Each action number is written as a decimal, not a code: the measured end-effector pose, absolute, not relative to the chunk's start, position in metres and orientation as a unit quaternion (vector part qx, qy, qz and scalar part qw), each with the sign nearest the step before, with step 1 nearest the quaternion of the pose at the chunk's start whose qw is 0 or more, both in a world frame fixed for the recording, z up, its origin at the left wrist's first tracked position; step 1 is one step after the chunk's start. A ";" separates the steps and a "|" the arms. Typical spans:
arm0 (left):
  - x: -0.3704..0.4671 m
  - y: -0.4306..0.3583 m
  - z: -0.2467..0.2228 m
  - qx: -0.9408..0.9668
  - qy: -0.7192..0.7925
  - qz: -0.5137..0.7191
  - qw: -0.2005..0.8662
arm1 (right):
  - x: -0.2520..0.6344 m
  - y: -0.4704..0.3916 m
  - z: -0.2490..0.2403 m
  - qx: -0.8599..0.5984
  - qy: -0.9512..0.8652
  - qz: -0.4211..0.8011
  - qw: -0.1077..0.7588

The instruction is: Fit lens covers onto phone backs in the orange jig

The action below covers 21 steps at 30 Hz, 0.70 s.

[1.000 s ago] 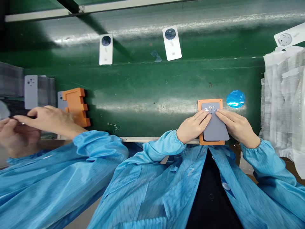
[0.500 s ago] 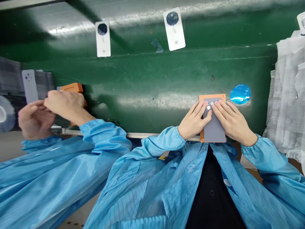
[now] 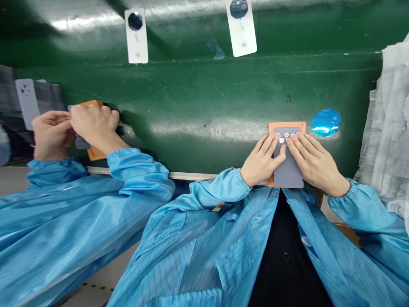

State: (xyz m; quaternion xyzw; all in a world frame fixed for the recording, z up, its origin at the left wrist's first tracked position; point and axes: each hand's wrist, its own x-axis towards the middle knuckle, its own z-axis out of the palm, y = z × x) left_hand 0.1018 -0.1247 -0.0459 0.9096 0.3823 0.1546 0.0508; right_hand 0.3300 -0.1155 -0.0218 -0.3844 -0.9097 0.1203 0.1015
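No text, label, brand, number or sign can be read anywhere. The grey panel (image 3: 288, 168) and the two white cards (image 3: 136, 36) on the green table (image 3: 198, 98) carry only holes and dark round marks, and no lettering can be made out on them. The blue film (image 3: 325, 122) and the orange jig (image 3: 286, 126) are likewise seen to be unmarked.

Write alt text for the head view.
Left hand and right hand press a grey panel into an orange jig on a green belt. A co-worker's hands work another jig to the left.
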 end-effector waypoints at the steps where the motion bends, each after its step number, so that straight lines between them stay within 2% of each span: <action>1: 0.102 -0.127 -0.046 0.908 0.387 0.156 0.051 | 0.330 -0.117 -0.022 -0.385 -0.910 0.117 0.098; 7: 0.104 -0.138 -0.045 0.895 0.411 0.143 0.096 | 0.331 -0.130 -0.023 -0.392 -0.907 0.119 0.095; 14: 0.105 -0.139 -0.037 0.902 0.409 0.101 0.089 | 0.333 -0.150 -0.029 -0.413 -0.894 0.131 0.114; 21: 0.096 -0.141 -0.038 0.893 0.402 0.119 0.165 | 0.334 -0.153 -0.039 -0.429 -0.878 0.156 0.146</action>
